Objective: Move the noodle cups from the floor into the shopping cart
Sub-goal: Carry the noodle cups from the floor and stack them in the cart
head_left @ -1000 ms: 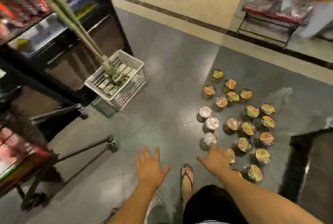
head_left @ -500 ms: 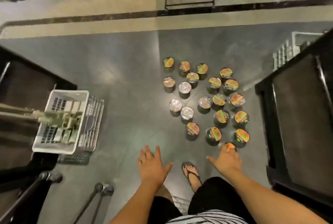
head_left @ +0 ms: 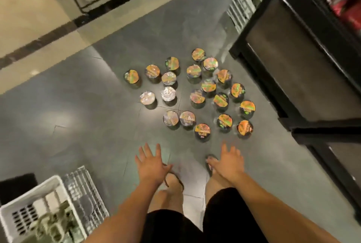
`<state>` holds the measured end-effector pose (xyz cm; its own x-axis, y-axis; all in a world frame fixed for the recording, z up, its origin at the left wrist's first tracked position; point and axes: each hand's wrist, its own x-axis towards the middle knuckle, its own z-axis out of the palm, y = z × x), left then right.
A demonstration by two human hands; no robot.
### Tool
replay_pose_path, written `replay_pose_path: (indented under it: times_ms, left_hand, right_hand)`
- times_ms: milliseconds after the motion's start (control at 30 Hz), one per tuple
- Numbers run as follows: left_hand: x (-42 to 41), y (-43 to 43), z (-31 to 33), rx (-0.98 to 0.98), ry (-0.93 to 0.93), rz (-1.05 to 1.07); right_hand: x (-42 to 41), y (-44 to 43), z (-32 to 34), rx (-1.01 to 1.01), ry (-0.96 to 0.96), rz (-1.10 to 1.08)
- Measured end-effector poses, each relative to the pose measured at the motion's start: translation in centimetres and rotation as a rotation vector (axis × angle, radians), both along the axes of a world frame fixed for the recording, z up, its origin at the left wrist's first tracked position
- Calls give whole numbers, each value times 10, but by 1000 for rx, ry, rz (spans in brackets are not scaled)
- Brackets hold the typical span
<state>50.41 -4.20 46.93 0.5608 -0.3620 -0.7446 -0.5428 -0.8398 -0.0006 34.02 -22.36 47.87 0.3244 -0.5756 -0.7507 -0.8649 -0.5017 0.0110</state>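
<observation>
Hovering near the noodle cups [head_left: 208, 85], your left hand [head_left: 151, 164] and right hand [head_left: 227, 161] are spread, empty; probably light, crushable, so grip the sides.

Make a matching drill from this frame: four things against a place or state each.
Things:
1. noodle cups
2. right hand
3. black shelf unit
4. beige tiles

Place or state:
A. top-left of view
B. open, holding nothing
C. clustered upright on the grey floor
D. along the right edge of view

Pairs: 1-C, 2-B, 3-D, 4-A
</observation>
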Motion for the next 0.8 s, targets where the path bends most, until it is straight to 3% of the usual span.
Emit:
replay_pose_path:
  times_ms: [200,300,433,633,800]
  left_hand:
    - [46,-19,-59,-35,-34,-161]
    - [51,-38,-109,-64,-30,-151]
    - [56,-54,-212,-99,-22,-86]
    - [80,-71,-417,-179,-103,-103]
    - [104,-87,-541,-316,-174,-145]
  right_hand:
    - [18,14,-46,49,24,-80]
    - [23,9,-99,-37,16,-107]
    - [38,-10,-204,6,53,-72]
    - [91,-38,-409,-100,-114,36]
    - [123,-54,-532,-199,-243,146]
